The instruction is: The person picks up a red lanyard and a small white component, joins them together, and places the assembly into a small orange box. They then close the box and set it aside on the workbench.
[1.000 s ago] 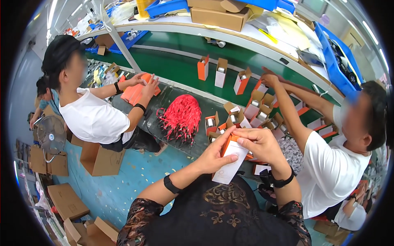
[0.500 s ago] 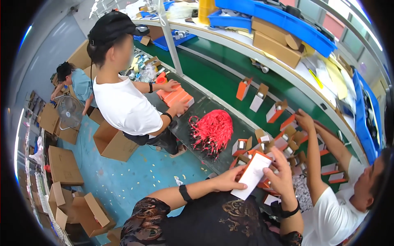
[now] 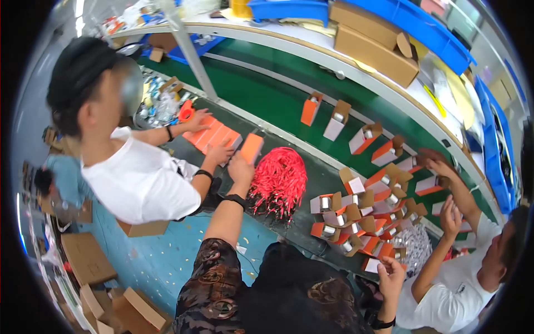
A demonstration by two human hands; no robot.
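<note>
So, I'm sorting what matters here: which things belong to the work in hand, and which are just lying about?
Seemingly in the work:
orange box in the left hand
row of orange boxes beside it
open boxes
perhaps the red bundle

Apparently lying about:
brown carton, lower left
blue tray
thin yellow object

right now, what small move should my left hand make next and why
Probably set the closed orange box down beside the row of orange boxes: your left hand holds it out close to that row, where a co-worker's hands are, and there seems to be dark tabletop nearby.
</note>
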